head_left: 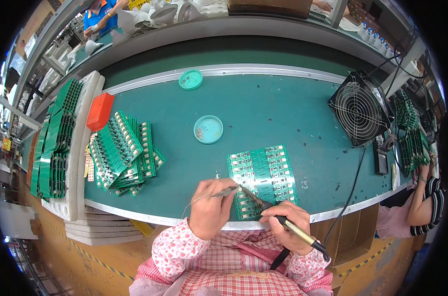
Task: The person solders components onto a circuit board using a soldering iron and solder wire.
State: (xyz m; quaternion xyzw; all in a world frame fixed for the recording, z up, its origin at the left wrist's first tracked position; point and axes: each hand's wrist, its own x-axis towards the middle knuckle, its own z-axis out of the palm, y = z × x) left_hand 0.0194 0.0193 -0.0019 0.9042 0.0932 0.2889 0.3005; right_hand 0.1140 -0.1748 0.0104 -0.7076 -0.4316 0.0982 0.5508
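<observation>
A green circuit board panel with rows of small pale components lies on the bench in front of me. My right hand is closed round a soldering iron, its tip reaching over the panel's left part. Closed fingers of my left hand pinch a thin solder wire and a grey pointed metal piece that looks like tweezers. Both tools come close together near the panel's left edge; whether they touch it is too small to tell.
Stacked circuit boards lie left, beside a red box and a white foam tray of upright boards. Two round turquoise dishes hold small parts. A black fan stands right. The iron's cable crosses the bench edge. Co-workers sit nearby.
</observation>
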